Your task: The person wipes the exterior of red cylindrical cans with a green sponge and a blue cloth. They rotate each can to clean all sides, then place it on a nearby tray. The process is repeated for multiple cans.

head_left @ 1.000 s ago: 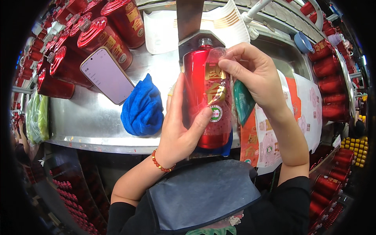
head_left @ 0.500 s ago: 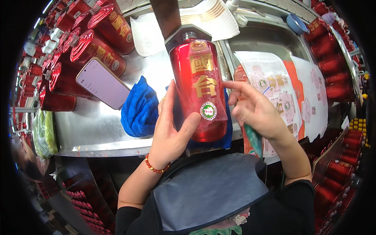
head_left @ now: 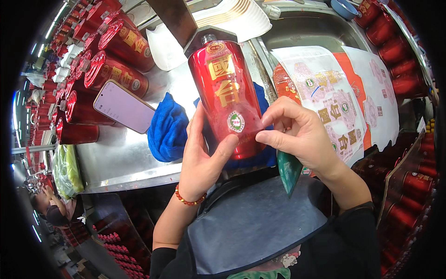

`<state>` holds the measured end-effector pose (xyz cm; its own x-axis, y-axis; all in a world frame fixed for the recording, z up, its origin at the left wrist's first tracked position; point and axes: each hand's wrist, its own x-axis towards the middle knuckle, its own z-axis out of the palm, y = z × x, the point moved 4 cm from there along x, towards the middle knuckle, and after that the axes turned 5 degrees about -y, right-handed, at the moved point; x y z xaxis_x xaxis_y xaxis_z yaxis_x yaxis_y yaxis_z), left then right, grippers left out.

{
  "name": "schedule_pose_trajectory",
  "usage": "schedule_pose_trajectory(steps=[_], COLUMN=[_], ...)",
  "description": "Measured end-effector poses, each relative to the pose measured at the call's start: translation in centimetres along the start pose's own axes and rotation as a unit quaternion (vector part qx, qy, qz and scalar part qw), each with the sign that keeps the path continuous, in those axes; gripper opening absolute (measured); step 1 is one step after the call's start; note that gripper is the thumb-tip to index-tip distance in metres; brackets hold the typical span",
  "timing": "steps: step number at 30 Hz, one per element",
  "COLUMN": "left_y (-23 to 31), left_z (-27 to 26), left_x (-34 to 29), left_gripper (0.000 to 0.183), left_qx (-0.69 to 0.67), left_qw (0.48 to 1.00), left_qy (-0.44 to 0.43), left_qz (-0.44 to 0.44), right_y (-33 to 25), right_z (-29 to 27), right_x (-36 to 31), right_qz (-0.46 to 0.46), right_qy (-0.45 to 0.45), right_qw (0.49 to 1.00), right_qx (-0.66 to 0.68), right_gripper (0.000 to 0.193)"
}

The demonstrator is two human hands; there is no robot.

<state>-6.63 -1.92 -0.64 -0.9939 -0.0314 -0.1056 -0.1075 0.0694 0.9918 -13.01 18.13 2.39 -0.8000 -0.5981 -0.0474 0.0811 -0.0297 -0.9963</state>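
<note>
Left hand [head_left: 204, 153]: cupped round the lower left side of a red bottle [head_left: 209, 88], thumb laid on the front, fingers along the side. Right hand [head_left: 304, 132]: thumb and forefinger closed in a narrow pinch on the edge of clear film [head_left: 253, 124] at the bottle's lower right; a green scraper [head_left: 289, 171] juts from beneath the same hand, tip downward.

Red bottle: gold lettering, round green-and-white emblem; tilted, neck away from the person, over a blue cloth [head_left: 261, 159], in front of a dark metal bracket [head_left: 176, 21].

Left of the hands: second blue cloth [head_left: 168, 132], bunched, on a metal table [head_left: 111, 160]; phone [head_left: 124, 107], screen lit, leaning near a group of red canisters [head_left: 118, 74].

Right: label sheets [head_left: 330, 100], white, over orange-red paper [head_left: 353, 79].

Far side: white trays [head_left: 232, 21]; blue bowl [head_left: 344, 8], upper right.

Left wrist: bead bracelet [head_left: 188, 197], red and gold.
</note>
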Motion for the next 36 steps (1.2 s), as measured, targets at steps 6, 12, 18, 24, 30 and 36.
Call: schedule_pose_trajectory(steps=[6,12,18,24,30,36], left_y=[0.9,1.6,1.6,1.3,1.3,1.2], left_z=[1.0,1.4,1.2,1.0,0.9,0.6], left_x=[0.2,0.4,0.6,0.9,1.3,1.1], left_gripper=[0.078,0.072,0.066,0.074,0.086,0.092], left_qx=[-0.114,-0.135,-0.162,-0.154,-0.132,-0.108], left_qw=[0.993,0.991,0.987,0.988,0.991,0.992], left_qy=[0.006,-0.001,-0.005,-0.009,-0.027,-0.056], left_qz=[0.011,0.020,0.018,0.010,0.009,0.018], right_y=[-0.6,-1.0,-0.4,-1.6,0.0,1.0], right_z=[1.2,0.7,0.6,0.2,0.0,-0.6], right_x=[-0.2,0.6,1.5,1.4,1.4,1.4], right_qz=[0.020,0.022,0.074,0.059,0.074,0.098], right_qy=[0.039,0.059,0.019,0.017,0.028,0.024], right_qw=[0.984,0.993,0.990,0.995,0.991,0.991], right_qx=[0.170,0.101,0.121,0.073,0.109,0.089], right_gripper=[0.042,0.036,0.018,0.007,0.010,0.008])
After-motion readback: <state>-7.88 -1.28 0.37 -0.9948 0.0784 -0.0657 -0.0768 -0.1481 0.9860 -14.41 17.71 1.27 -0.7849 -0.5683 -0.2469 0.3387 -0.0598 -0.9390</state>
